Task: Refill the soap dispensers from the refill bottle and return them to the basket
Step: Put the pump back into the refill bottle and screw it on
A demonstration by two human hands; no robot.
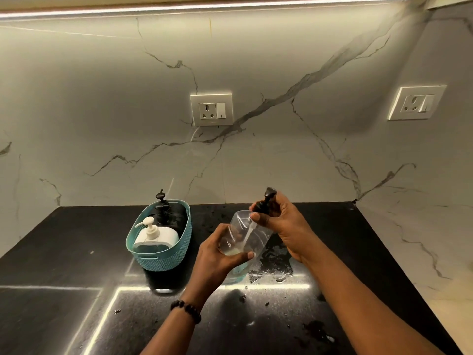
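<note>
Just right of a teal woven plastic basket (163,254) on black stone, a left hand (217,254) grips a clear, nearly empty plastic dispenser bottle (243,242) while the right hand (279,221) pinches its black pump head (266,201)

our two bare forearms, no sleeves in sight, a dark beaded bracelet (186,311) of round beads circling our left wrist at about seven o'clock, our left hand (216,254) ringless, our right hand (279,221) likewise unadorned, right wrist bare
</note>
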